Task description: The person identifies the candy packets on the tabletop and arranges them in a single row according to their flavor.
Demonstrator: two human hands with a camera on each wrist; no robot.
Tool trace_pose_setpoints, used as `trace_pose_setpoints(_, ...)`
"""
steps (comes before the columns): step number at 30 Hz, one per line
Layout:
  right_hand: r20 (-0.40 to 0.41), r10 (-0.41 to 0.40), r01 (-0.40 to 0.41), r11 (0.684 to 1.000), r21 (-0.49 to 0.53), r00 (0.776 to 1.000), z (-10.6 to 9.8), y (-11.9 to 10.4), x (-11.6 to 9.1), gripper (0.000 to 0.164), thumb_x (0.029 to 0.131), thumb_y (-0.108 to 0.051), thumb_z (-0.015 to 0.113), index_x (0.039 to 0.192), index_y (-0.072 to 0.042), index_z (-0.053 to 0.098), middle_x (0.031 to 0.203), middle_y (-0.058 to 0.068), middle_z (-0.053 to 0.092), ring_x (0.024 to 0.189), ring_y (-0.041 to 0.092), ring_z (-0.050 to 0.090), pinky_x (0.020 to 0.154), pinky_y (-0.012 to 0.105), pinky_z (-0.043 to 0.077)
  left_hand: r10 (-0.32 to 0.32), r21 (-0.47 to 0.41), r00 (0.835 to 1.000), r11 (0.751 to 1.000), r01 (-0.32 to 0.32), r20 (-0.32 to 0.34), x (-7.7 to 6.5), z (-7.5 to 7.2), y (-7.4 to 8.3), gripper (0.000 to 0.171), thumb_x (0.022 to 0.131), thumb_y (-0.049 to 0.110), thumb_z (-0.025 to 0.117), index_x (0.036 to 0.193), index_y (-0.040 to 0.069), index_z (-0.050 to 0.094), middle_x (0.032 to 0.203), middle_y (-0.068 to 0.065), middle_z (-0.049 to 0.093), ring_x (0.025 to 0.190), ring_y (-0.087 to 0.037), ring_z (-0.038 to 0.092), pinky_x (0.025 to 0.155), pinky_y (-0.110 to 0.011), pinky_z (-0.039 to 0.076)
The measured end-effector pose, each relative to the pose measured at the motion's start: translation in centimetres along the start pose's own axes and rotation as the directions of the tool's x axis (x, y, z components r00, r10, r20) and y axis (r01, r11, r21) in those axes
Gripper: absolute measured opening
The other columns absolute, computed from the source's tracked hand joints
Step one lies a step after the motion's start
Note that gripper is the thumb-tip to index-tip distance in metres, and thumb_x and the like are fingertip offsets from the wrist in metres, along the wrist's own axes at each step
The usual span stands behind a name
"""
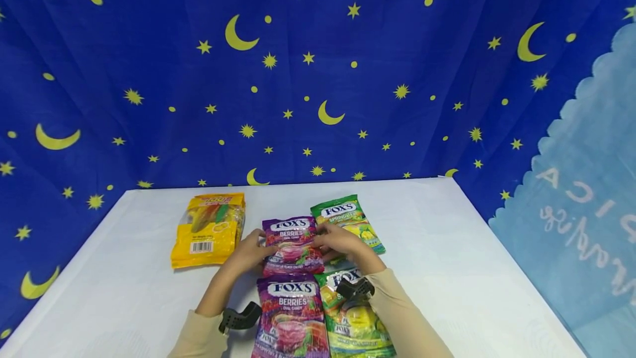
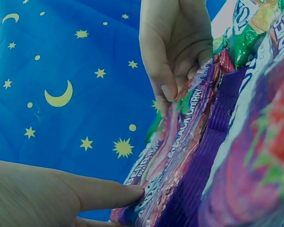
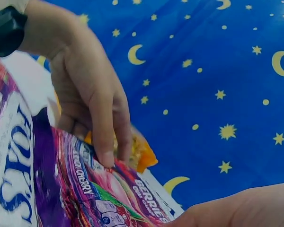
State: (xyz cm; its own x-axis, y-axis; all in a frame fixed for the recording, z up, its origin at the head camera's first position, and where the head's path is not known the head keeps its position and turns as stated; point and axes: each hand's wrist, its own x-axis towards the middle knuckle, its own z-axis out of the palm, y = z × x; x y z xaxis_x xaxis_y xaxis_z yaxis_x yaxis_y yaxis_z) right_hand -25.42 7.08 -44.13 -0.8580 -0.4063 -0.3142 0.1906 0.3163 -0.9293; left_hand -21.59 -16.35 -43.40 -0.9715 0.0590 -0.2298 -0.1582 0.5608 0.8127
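Note:
A purple Fox's Berries candy bag (image 1: 292, 243) lies face up between the two hands, at the middle of the table. My left hand (image 1: 248, 253) grips its left edge, thumb on the printed front. On the opposite edge my right hand (image 1: 342, 241) holds it with thumb and fingers; both wrist views show the thumbs on the wrapper, while the fingertips beneath are hidden. Just below, a second purple Berries bag (image 1: 292, 322) touches or nearly touches the held one. A green Fox's candy bag (image 1: 343, 211) lies partly behind my right hand. Another green bag (image 1: 355, 327) sits under my right forearm.
A yellow bag (image 1: 206, 233) with a clear window lies at the left of the white table (image 1: 447, 269). A blue curtain (image 1: 298, 82) with moons and stars stands along the back and sides. Light blue cloth with lettering (image 1: 591, 209) hangs at the right.

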Motion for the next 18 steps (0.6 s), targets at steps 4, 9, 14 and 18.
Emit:
trace_pose_setpoints(4,0.020,-0.016,0.015,0.999,0.047,1.000,0.0,-0.4,-0.1,0.063,0.086,-0.007,0.064,0.140,0.001,0.034,0.094,0.015,0.063,0.072,0.021,0.064,0.065,0.037,0.057,0.017,-0.025,1.000,1.000,-0.017,-0.014,0.1,-0.2,0.0,0.046,0.092,0.012,0.065,0.125,-0.011,0.042,0.083,-0.018,0.060,0.062,-0.023,0.062,0.058,-0.037,0.055)
trace_pose_setpoints(9,0.005,-0.073,0.073,0.994,0.080,0.997,-0.2,-0.9,-0.1,0.063,0.083,-0.004,0.064,0.137,0.000,0.032,0.092,0.012,0.061,0.069,0.019,0.061,0.061,0.033,0.055,0.052,-0.074,0.998,0.996,-0.055,-0.044,0.1,-0.3,0.5,0.045,0.093,0.011,0.064,0.127,-0.006,0.040,0.080,-0.014,0.061,0.060,-0.021,0.062,0.055,-0.035,0.055)
trace_pose_setpoints(14,-0.003,-0.120,0.119,0.982,0.147,0.993,-1.0,-1.4,-0.4,0.067,0.080,0.001,0.064,0.138,0.003,0.030,0.092,0.012,0.064,0.072,0.020,0.063,0.065,0.034,0.055,0.106,-0.115,0.992,0.987,-0.113,-0.066,0.0,-0.2,0.9,0.047,0.092,0.011,0.066,0.128,-0.003,0.039,0.079,-0.013,0.062,0.061,-0.021,0.062,0.055,-0.036,0.056)
trace_pose_setpoints(18,0.036,-0.135,0.128,0.978,0.163,0.990,-1.6,-2.0,-0.8,0.052,0.082,0.003,0.064,0.126,0.008,0.036,0.085,0.004,0.057,0.072,0.017,0.061,0.066,0.034,0.055,0.131,-0.118,0.988,0.983,-0.140,-0.084,-0.3,-0.2,1.3,0.049,0.091,0.012,0.068,0.130,-0.001,0.040,0.081,-0.013,0.061,0.064,-0.021,0.064,0.057,-0.036,0.057)
